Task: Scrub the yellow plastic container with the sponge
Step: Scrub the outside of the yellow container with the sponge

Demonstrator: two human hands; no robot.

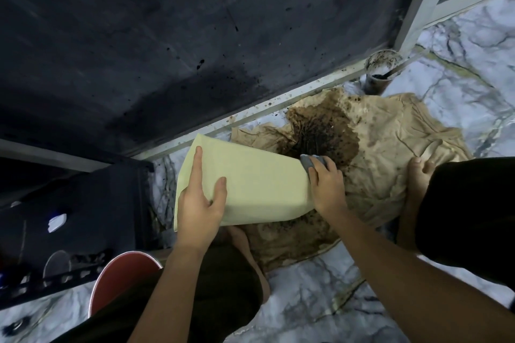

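Note:
The pale yellow plastic container (259, 186) lies tilted on its side above a soiled cloth, its right end pointing toward a dark dirt patch. My left hand (202, 203) grips its near left edge, index finger stretched along the side and thumb on top. My right hand (326, 184) holds a grey sponge (310, 161) pressed against the container's right end. The container's opening is hidden from me.
A tan cloth (384, 142) with a brown wet stain (320, 133) covers the marble floor (320, 287). A dirty cup (381, 69) stands by the white door frame. A red bucket (119, 276) sits at lower left beside a black rack (69, 220). My bare feet rest on the cloth.

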